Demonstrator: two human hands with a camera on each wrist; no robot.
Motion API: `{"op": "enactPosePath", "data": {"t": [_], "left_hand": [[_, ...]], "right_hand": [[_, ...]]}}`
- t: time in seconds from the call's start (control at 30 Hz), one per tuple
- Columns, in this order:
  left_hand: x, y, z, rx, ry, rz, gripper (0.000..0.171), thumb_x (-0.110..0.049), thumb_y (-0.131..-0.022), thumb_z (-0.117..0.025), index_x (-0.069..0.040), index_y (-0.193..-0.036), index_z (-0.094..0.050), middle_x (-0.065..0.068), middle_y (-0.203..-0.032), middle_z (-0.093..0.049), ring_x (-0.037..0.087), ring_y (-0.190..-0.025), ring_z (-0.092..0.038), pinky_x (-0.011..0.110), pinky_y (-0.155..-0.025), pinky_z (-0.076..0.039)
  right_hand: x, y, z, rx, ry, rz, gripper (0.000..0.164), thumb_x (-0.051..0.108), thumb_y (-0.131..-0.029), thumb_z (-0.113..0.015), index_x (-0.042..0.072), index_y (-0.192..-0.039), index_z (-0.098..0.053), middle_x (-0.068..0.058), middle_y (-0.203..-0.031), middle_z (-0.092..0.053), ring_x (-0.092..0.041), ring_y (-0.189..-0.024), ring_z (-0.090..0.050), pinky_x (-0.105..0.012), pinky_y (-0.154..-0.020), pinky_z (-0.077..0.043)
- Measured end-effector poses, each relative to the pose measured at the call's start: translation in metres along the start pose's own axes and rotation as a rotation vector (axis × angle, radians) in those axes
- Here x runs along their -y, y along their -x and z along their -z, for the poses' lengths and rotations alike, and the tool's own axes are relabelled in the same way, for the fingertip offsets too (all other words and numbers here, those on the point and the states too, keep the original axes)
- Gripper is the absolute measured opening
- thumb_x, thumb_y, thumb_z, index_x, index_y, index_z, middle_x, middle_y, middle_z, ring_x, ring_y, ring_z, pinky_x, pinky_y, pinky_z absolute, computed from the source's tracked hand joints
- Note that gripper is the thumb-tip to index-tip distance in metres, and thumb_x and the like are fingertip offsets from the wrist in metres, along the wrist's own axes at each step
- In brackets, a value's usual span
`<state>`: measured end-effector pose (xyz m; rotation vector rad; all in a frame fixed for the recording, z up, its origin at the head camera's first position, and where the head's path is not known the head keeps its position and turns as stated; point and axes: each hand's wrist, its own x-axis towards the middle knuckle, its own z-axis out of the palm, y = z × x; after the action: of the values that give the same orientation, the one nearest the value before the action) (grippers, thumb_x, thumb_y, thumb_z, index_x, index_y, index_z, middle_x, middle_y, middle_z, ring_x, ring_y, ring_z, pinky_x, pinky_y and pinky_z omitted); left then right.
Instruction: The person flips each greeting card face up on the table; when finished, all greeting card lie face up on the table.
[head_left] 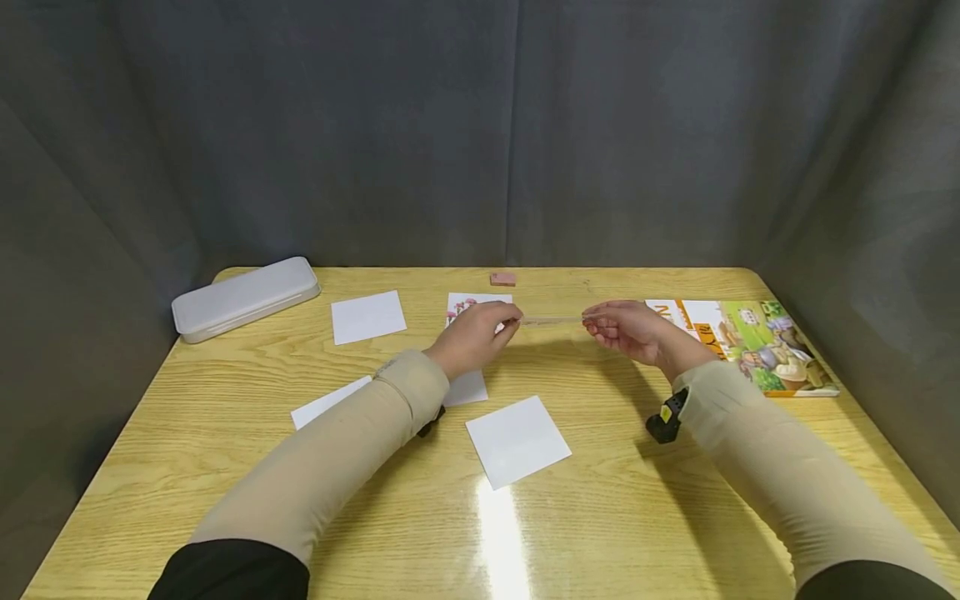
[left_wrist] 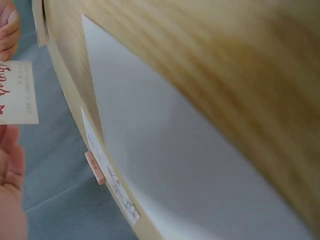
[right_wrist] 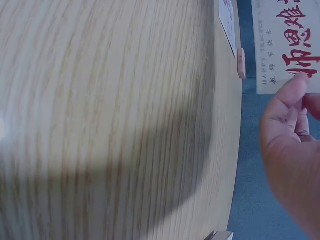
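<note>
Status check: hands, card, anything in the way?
Left hand, right hand pinch opposite ends of red-lettered card. Card raised above table. In head view, left hand partly covers flowered card.

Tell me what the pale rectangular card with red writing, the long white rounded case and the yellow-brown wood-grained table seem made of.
Card: probably thick paper, looking matt; its edge is thin and straight.
Case: likely plastic, satiny, from its smooth rounded corners; painted metal is possible.
Table: wood or printed laminate, glossy; grain and bright reflection show.
</note>
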<state>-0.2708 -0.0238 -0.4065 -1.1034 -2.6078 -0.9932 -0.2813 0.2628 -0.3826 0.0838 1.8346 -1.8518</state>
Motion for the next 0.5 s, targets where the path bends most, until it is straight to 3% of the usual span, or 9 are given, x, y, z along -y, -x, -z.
{"op": "enactPosePath", "data": {"t": [0.13,0.23,0.37,0.5], "left_hand": [[0.0,0.001,-0.001,-0.026,0.089,0.109,0.018,-0.008,-0.108,-0.053,-0.002,-0.107,-0.07,0.009,-0.102,-0.072,0.02,-0.093,-0.068,0.034,-0.078,-0.052],[-0.001,0.001,-0.001,-0.044,0.16,0.195,0.015,-0.01,-0.108,-0.056,-0.003,-0.108,-0.069,0.009,-0.103,-0.073,0.021,-0.097,-0.068,0.035,-0.082,-0.053],[0.001,0.0,-0.002,-0.044,0.255,0.295,0.014,-0.011,-0.106,-0.058,-0.002,-0.109,-0.068,0.01,-0.102,-0.072,0.024,-0.095,-0.067,0.035,-0.085,-0.054],[0.004,-0.001,-0.003,-0.031,0.416,0.409,0.013,-0.008,-0.104,-0.06,0.002,-0.112,-0.063,0.013,-0.097,-0.072,0.032,-0.092,-0.07,0.036,-0.081,-0.055]], "right_hand": [[-0.002,-0.002,-0.001,0.011,-0.028,0.014,0.018,0.008,-0.111,-0.041,0.0,-0.111,-0.058,-0.001,-0.092,-0.071,-0.007,-0.083,-0.067,-0.021,-0.08,-0.055],[-0.004,-0.004,-0.002,0.017,-0.014,0.029,0.015,0.006,-0.11,-0.042,-0.001,-0.112,-0.056,-0.001,-0.093,-0.069,-0.007,-0.083,-0.067,-0.021,-0.081,-0.056],[-0.008,-0.006,-0.005,-0.013,0.053,0.039,0.011,0.007,-0.109,-0.048,-0.001,-0.114,-0.055,0.001,-0.09,-0.066,-0.006,-0.081,-0.065,-0.021,-0.08,-0.056],[-0.011,-0.007,-0.008,-0.04,0.146,0.06,0.011,0.011,-0.109,-0.052,0.002,-0.113,-0.056,0.003,-0.088,-0.063,-0.006,-0.078,-0.062,-0.024,-0.079,-0.055]]}}
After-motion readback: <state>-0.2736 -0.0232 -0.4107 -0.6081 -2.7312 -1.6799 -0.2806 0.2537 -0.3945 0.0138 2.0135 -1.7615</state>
